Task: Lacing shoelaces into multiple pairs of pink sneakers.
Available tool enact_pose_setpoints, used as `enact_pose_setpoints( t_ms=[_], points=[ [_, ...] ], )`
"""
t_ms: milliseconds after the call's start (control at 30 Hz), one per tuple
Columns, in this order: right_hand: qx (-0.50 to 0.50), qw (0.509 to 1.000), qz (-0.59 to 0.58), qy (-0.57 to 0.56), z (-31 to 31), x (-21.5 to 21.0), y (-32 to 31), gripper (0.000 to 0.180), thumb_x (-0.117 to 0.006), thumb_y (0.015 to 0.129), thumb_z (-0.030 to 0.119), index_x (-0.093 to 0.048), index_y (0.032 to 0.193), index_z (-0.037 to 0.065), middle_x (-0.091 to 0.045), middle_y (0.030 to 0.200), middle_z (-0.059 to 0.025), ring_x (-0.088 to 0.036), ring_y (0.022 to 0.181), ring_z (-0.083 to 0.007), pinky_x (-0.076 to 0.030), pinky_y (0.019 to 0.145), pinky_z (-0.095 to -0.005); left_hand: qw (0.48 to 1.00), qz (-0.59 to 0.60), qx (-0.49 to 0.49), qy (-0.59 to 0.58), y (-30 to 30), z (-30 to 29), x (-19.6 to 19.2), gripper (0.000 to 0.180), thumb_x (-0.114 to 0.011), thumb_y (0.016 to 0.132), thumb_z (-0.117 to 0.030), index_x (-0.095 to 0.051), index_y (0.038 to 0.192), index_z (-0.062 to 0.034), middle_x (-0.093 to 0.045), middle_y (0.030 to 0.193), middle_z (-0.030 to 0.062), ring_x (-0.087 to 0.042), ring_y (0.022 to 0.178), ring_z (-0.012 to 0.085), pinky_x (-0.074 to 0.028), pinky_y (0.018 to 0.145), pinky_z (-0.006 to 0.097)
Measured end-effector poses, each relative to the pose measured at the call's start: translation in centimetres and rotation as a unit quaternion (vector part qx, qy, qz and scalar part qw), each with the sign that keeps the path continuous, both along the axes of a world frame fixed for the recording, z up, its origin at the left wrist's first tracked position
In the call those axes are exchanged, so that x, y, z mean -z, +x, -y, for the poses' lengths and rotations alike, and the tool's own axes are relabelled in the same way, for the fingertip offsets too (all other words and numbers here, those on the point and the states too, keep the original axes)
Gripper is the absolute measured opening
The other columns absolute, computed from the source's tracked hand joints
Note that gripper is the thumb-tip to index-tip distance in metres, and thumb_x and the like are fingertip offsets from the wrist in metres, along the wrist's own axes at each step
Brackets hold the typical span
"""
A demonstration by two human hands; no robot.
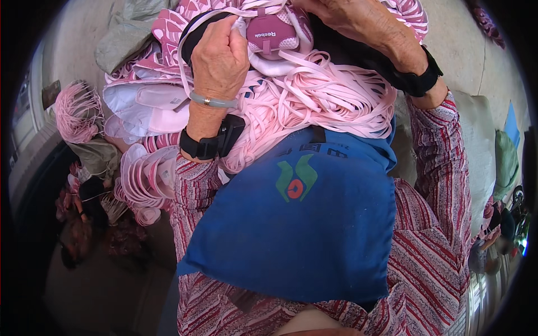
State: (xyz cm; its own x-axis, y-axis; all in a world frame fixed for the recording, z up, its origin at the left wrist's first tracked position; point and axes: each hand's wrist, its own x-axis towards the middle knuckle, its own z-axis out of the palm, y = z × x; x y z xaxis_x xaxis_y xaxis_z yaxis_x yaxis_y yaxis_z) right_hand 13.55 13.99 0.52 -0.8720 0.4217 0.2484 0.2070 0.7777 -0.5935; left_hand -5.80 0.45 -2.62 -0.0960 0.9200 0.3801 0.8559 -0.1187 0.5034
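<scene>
A mauve and pale pink shoe upper [273, 35], its padded tongue facing up, lies across my lap at the top of the view. My left hand [220, 57] is closed, thumb and fingers pinching the upper's pale left edge. A flat pink shoelace [182, 71] loops past that hand and hangs down beside the wrist. Over the upper's right side reaches my right hand [358, 22]; its fingertips are cut off by the top edge, so their grip does not show. A thick heap of pale pink shoelaces [319, 92] rests on my lap just below the upper.
Stacked pink and white shoe uppers [147, 173] stand to my left. Beyond them hangs a bundle of pink laces [77, 112]. A grey-green sack [124, 39] lies at the upper left, a pale sack [476, 145] at my right. My blue apron [302, 224] covers my lap.
</scene>
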Motion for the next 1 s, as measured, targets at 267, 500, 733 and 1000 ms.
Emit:
enact_pose_setpoints(
  t_ms=[267, 500, 733, 1000],
  points=[
    [0.102, 0.985, -0.018, -0.139, 0.4, 0.3, 1.8, 0.014, -0.058, 0.085, 0.011, -0.060, 0.085, -0.002, -0.060, 0.081, -0.0189, -0.058, 0.078, -0.0358, -0.046, 0.067, -0.0386, 0.998, 0.046, -0.041, -0.007, 0.8, 0.2, -0.8, 0.020, -0.050, 0.083, 0.001, -0.055, 0.103, 0.0004, -0.061, 0.089, 0.0189, -0.062, 0.079, 0.0373, -0.049, 0.068, 0.040],
    [0.099, 0.992, -0.041, -0.064, 0.9, 1.2, 1.8, 0.014, -0.057, 0.090, 0.012, -0.061, 0.097, 0.000, -0.059, 0.085, -0.0117, -0.060, 0.071, -0.0254, -0.048, 0.065, -0.0315, 0.999, 0.031, -0.039, -0.001, 1.9, -0.2, -1.5, 0.023, -0.049, 0.080, 0.008, -0.056, 0.100, -0.0010, -0.060, 0.092, 0.0170, -0.062, 0.083, 0.0362, -0.050, 0.070, 0.039],
    [0.093, 0.993, -0.034, -0.068, 1.0, 1.4, 1.8, 0.013, -0.056, 0.089, 0.010, -0.058, 0.096, -0.001, -0.057, 0.086, -0.0152, -0.058, 0.077, -0.0326, -0.047, 0.069, -0.0369, 0.998, -0.047, 0.003, -0.028, 2.2, -0.4, -3.1, 0.027, -0.052, 0.082, 0.008, -0.061, 0.105, -0.0036, -0.063, 0.093, 0.0139, -0.064, 0.084, 0.0291, -0.050, 0.070, 0.034],
    [0.043, 0.998, 0.033, 0.020, 0.7, -0.4, 1.0, 0.018, -0.059, 0.087, 0.013, -0.058, 0.098, -0.002, -0.056, 0.087, -0.0162, -0.059, 0.080, -0.0339, -0.048, 0.071, -0.0375, 0.987, -0.121, -0.007, -0.104, 1.6, -1.5, -3.7, 0.023, -0.062, 0.078, -0.003, -0.063, 0.101, -0.0101, -0.060, 0.095, 0.0097, -0.063, 0.080, 0.0286, -0.050, 0.064, 0.035]
  ],
)
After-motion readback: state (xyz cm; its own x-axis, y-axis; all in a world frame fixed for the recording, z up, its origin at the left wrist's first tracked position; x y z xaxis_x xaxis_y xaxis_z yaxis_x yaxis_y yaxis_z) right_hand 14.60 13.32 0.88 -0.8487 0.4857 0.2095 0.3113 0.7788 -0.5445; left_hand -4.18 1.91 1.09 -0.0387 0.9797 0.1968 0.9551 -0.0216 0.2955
